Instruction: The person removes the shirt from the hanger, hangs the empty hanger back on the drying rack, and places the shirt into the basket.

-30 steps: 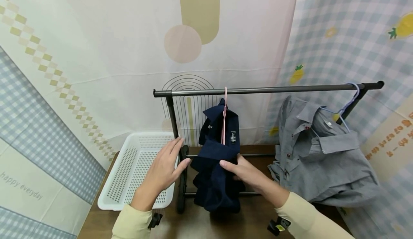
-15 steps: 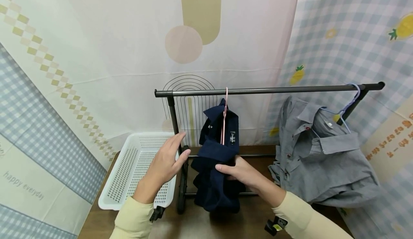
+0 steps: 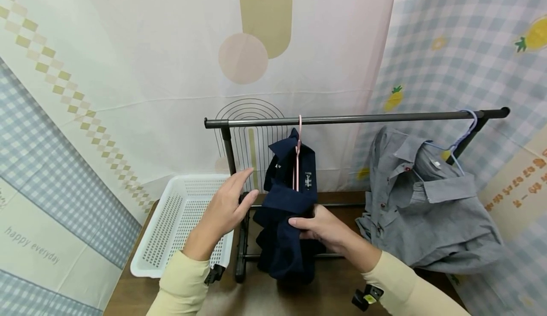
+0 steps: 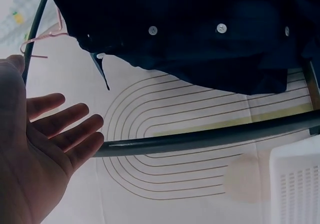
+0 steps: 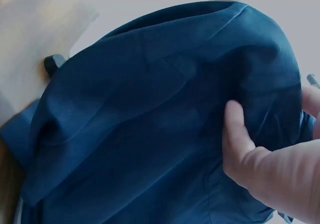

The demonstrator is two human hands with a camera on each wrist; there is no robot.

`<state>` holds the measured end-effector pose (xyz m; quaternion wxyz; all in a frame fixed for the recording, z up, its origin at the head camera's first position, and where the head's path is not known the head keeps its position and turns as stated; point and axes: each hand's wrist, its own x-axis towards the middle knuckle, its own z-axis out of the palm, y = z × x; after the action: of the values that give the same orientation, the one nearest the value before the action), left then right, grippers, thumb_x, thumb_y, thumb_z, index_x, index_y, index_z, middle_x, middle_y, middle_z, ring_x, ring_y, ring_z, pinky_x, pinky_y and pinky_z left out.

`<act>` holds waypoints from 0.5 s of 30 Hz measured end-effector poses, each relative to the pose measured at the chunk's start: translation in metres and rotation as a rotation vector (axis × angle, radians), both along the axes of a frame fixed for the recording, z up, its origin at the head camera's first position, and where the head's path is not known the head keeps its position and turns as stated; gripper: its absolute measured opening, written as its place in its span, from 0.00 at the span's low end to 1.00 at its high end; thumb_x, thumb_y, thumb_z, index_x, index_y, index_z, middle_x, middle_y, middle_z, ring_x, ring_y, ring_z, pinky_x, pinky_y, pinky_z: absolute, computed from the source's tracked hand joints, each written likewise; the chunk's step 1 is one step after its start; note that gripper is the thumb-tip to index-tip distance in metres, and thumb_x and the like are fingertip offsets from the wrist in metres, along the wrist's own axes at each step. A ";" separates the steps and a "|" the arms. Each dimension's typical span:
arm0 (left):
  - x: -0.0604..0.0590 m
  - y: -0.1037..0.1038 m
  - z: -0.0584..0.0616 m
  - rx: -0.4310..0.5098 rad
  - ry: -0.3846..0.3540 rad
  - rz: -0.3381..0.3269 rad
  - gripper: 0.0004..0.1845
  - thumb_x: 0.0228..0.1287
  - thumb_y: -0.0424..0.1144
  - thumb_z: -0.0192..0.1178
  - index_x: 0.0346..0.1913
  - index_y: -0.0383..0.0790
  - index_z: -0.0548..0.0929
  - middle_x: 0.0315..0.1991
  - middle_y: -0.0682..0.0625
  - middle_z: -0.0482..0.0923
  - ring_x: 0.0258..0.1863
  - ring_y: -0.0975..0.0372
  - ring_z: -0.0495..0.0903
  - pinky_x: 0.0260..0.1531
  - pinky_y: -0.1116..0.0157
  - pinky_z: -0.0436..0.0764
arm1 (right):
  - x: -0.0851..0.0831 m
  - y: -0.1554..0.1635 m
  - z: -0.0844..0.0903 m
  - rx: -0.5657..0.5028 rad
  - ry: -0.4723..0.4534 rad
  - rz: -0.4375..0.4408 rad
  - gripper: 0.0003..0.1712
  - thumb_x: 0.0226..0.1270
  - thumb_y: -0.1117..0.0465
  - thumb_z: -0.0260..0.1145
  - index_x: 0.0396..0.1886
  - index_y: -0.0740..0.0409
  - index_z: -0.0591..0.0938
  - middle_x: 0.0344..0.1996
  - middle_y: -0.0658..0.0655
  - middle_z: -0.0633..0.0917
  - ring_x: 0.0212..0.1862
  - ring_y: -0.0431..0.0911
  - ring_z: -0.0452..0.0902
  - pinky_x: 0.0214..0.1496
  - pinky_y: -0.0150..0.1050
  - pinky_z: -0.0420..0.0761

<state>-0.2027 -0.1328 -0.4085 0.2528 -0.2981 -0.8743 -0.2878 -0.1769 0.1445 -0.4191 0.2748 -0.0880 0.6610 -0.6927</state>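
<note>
A navy blue button-up shirt (image 3: 284,240) hangs from a pink hanger (image 3: 297,164) on the dark rail. My right hand (image 3: 326,230) holds the shirt at its near right side, the thumb lying on the front of the cloth. In the right wrist view, that thumb (image 5: 240,134) presses into the blue fabric, and the other fingers are mostly hidden. My left hand (image 3: 226,207) is held to the left of the shirt, apart from it, beside the rack's left post. Its fingers (image 4: 75,121) look spread and hold nothing; small white buttons show on the shirt above them.
The black clothes rack (image 3: 363,119) stands on a brown wooden table (image 3: 239,302). At its right end a grey shirt (image 3: 436,211) hangs on a blue hanger (image 3: 463,135). A white perforated basket (image 3: 145,245) sits left of the rack. Patterned curtains (image 3: 171,69) hang behind.
My left hand has moved a little up and to the right, closer to the navy shirt. The right hand keeps its hold with only a slight shift.
</note>
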 end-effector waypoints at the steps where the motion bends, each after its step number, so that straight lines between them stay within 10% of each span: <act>1: 0.000 0.001 0.001 0.003 -0.005 0.000 0.29 0.79 0.46 0.55 0.75 0.35 0.69 0.71 0.38 0.74 0.71 0.46 0.73 0.70 0.46 0.72 | 0.000 0.000 0.000 -0.009 -0.005 0.001 0.43 0.71 0.58 0.68 0.76 0.69 0.58 0.70 0.73 0.69 0.55 0.45 0.82 0.58 0.44 0.85; 15: -0.010 0.009 0.015 0.052 0.012 -0.041 0.29 0.81 0.48 0.52 0.76 0.37 0.68 0.72 0.38 0.72 0.72 0.47 0.71 0.71 0.46 0.72 | -0.002 0.007 0.002 -0.027 0.013 -0.006 0.45 0.70 0.61 0.70 0.77 0.69 0.56 0.68 0.71 0.73 0.56 0.48 0.84 0.58 0.47 0.85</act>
<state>-0.2129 -0.1236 -0.3935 0.2599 -0.3111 -0.8587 -0.3137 -0.1792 0.1520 -0.4172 0.2672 -0.0939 0.6537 -0.7018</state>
